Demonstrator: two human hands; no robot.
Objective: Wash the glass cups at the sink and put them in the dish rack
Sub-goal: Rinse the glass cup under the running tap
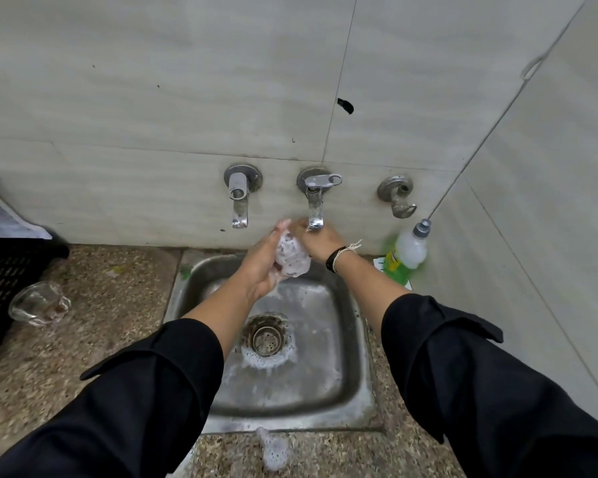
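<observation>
Sudsy glass cup point(292, 258) gripped in both hands point(266, 260) over steel sink point(356, 343), foam ringing drain point(266, 339)

Black rolled sleeves point(145, 401), dark wristband point(332, 261)

Both arms reach forward in rolled-up black sleeves. The left hand point(261, 267) curls its fingers in a grip; the right hand point(320, 241) sits just beyond that grip, its fingers hidden, wrist banded.
</observation>
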